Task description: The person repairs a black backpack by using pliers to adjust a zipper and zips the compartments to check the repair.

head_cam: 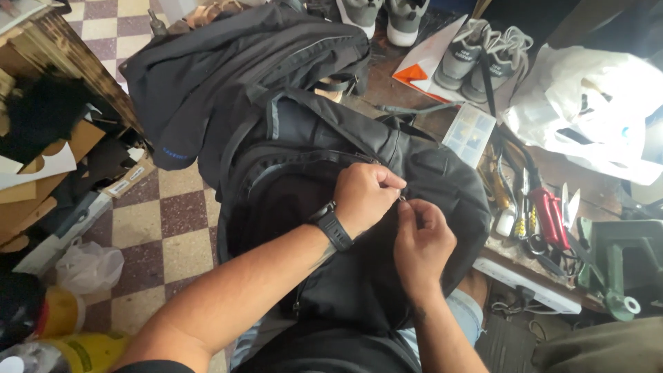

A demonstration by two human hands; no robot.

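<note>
The black backpack [324,207] lies on the person's lap, against the left edge of the workbench [514,252]. Both hands meet on its zipper [402,198]: the left hand [364,197] pinches it from the left, the right hand [421,242] pinches it just below. A second dark bag [228,76] lies behind.

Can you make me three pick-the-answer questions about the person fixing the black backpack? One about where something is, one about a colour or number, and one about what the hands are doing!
1. Where are the grey sneakers?
A. On the workbench behind the backpack
B. Inside the backpack
C. On the person's feet

2. What colour is the backpack?
A. Yellow
B. Black
C. White

3. What are the hands doing?
A. Resting flat
B. Waving
C. Pinching the zipper

Answers:
1. A: the grey sneakers stand on the workbench.
2. B: the backpack is black.
3. C: left hand and right hand grip the zipper.
</note>
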